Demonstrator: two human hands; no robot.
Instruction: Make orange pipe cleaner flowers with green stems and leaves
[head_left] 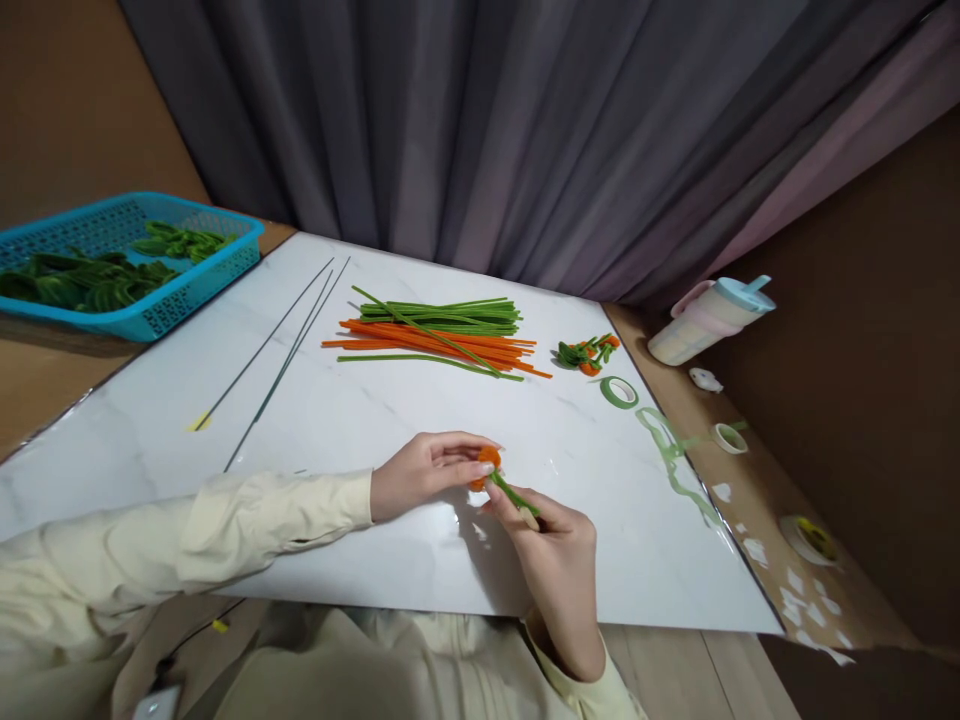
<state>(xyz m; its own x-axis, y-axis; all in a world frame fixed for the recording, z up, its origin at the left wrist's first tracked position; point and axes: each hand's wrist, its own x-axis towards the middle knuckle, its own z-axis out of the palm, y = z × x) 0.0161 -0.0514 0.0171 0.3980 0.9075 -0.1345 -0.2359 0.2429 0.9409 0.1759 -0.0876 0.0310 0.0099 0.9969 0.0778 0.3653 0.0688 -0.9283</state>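
Over the near part of the white marbled board, my left hand (427,470) pinches the orange fuzzy head of a pipe-cleaner flower (489,457) between thumb and fingers. My right hand (551,540) is closed on the flower's green fuzzy stem (512,494), just below the head. Both hands hold the same piece, tilted with its stem toward the lower right. Farther back lie a bundle of orange pipe cleaners (450,345) and one of green pipe cleaners (442,318). Several small orange and green pieces (589,353) rest in a cluster to their right.
A blue basket (187,295) with green fuzzy leaves stands at the left. Thin dark wires (281,365) lie on the board (360,560). At the right are green tape rolls (619,392), loose tape (667,450), a tumbler (705,320) and paper scraps (795,605).
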